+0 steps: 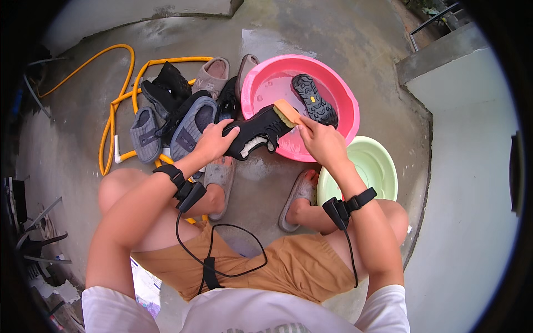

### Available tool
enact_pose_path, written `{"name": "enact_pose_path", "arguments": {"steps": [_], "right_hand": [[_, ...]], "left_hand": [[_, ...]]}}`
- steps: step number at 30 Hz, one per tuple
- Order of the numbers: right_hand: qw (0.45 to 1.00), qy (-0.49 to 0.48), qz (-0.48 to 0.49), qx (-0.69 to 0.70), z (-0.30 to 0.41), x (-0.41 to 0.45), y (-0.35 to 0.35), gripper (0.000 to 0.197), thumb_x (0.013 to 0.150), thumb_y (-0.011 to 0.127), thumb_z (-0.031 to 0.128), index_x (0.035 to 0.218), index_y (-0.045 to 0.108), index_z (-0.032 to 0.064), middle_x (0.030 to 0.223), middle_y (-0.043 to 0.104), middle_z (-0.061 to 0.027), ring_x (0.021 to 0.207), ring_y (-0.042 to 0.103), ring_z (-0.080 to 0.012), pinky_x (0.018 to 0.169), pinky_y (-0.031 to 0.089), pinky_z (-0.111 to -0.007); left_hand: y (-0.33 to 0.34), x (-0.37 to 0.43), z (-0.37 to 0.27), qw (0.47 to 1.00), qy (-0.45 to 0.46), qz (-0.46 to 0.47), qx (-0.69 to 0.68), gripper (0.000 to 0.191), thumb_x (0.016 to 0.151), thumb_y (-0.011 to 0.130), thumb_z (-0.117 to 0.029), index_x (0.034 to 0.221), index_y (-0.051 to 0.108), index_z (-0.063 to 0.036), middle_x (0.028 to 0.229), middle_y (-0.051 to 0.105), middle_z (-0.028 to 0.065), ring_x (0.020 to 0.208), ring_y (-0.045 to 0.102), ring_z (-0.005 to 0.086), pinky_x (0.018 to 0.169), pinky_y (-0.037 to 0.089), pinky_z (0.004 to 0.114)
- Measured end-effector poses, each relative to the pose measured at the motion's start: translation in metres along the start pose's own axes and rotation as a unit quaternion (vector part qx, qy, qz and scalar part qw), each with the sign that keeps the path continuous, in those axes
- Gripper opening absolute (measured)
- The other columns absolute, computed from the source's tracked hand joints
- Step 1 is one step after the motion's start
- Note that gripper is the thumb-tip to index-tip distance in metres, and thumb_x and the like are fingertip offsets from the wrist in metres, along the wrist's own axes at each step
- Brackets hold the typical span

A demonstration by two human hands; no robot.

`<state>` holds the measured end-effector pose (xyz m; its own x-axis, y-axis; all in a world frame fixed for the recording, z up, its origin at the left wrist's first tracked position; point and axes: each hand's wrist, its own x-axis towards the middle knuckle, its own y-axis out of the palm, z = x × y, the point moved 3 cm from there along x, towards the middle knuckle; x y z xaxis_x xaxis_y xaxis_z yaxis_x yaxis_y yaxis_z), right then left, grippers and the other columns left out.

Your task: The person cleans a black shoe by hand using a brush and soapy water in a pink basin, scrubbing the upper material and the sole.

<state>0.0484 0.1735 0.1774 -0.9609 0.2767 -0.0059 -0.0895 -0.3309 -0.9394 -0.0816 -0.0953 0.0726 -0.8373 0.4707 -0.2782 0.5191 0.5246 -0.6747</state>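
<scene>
My left hand [216, 139] grips the heel end of a black shoe [254, 129] with a pale fleecy lining. The shoe's toe reaches over the near left rim of a pink plastic basin [352, 120]. In my right hand [322, 139] is the handle of a scrubbing brush [287, 112] with an orange-tan back and yellowish bristles. Its bristles meet the toe of the black shoe. Inside the basin a second shoe [313, 98] lies sole up, showing a dark lugged tread with a small yellow mark. Shallow water covers the basin's bottom.
Grey slippers [145, 135], beige slippers [212, 77] and black footwear [170, 85] crowd the concrete floor [258, 195] left of the basin. A yellow hose [110, 125] loops around them. On the right a pale green basin [389, 170] stands near a white wall [466, 166].
</scene>
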Motion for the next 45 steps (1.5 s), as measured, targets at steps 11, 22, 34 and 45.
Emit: {"name": "enact_pose_path", "arguments": {"steps": [11,22,34,45], "right_hand": [[1.0,-0.008,-0.002,0.014,-0.004,0.0,0.004,0.04,0.1,0.068,0.042,0.13,0.077,0.017,0.083,0.076,-0.0215,0.08,0.075,-0.0427,0.075,0.061,-0.052],[0.999,-0.029,0.005,-0.022,0.0,0.001,-0.003,0.035,0.1,0.066,0.036,0.126,0.077,0.0165,0.083,0.076,-0.0217,0.081,0.076,-0.0419,0.075,0.061,-0.054],[0.998,-0.051,0.024,0.019,0.01,-0.004,0.002,0.037,0.101,0.065,0.038,0.13,0.076,0.0173,0.087,0.076,-0.0213,0.082,0.075,-0.0416,0.076,0.061,-0.052],[0.997,-0.042,0.026,0.052,0.018,-0.009,0.007,0.037,0.101,0.064,0.038,0.13,0.077,0.0179,0.087,0.076,-0.0225,0.085,0.076,-0.0415,0.08,0.061,-0.053]], "left_hand": [[0.004,0.002,0.011,1.0,0.002,-0.001,0.005,0.057,0.104,0.06,-0.05,0.15,0.06,-0.0156,0.126,0.064,0.0331,0.122,0.062,0.0485,0.109,0.048,0.051],[0.001,0.002,0.006,0.999,0.023,-0.017,0.016,0.061,0.104,0.061,-0.052,0.151,0.06,-0.013,0.127,0.065,0.0332,0.125,0.062,0.0478,0.112,0.047,0.05],[0.001,0.0,0.01,1.0,-0.017,0.002,0.012,0.059,0.105,0.059,-0.053,0.151,0.06,-0.0147,0.127,0.066,0.0328,0.126,0.061,0.0477,0.112,0.047,0.049],[0.003,0.001,0.008,1.0,-0.017,0.006,0.025,0.06,0.104,0.06,-0.054,0.151,0.059,-0.0156,0.127,0.065,0.0324,0.126,0.061,0.0474,0.112,0.046,0.05]]}}
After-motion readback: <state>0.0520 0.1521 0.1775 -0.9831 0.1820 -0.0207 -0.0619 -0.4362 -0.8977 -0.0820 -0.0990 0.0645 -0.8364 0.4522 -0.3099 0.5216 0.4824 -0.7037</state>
